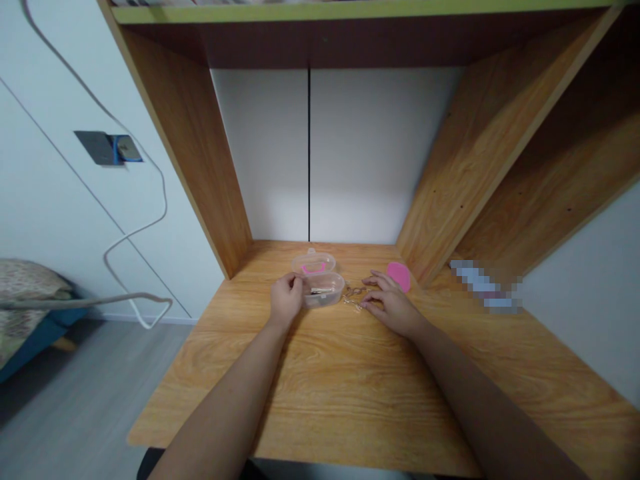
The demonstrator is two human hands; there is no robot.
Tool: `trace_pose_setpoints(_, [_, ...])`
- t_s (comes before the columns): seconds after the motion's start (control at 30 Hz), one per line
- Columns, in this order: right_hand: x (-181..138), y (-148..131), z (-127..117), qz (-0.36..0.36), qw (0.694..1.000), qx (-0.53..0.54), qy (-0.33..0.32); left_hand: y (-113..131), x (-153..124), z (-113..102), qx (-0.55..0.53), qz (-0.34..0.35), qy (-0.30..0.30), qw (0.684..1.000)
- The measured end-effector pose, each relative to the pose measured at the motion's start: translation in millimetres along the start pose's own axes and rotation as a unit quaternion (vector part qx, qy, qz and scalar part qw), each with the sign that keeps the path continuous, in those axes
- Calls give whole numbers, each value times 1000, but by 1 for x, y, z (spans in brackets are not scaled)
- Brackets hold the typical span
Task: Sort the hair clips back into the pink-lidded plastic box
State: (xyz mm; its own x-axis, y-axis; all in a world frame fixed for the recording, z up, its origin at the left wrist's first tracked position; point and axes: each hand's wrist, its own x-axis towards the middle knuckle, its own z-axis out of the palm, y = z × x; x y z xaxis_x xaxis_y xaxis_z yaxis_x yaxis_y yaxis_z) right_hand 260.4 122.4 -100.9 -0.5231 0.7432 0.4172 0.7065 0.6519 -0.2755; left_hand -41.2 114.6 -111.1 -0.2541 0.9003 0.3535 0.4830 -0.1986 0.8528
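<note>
A small clear plastic box (323, 300) stands on the desk with its lid, which has a pink handle (314, 268), tipped open towards the back. Some thin metallic pieces lie inside it, too small to name. My left hand (287, 298) is closed on the box's left rim, thumb and fingers pinching it. To the right of the box lie a few small wiry pieces (354, 303), silver and brownish, perhaps clips. My right hand (393, 305) reaches over them, fingers spread, fingertips at or very near them. A pink round disc (399, 276) lies just behind that hand, partly covered by it.
The wooden desk (340, 387) is framed by side panels (185, 133) and an overhead shelf (325, 13). A blurred-out whitish item (483, 287) lies at the right. On the left, a white cable (164, 193) hangs along the wall near a socket (100, 147).
</note>
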Motion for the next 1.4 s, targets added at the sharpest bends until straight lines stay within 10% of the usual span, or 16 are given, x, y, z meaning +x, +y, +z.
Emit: trace_pose_setpoints(1.4, [-3,7,6,33,995,-89,16,5,-1,-3,3,4,3,1000])
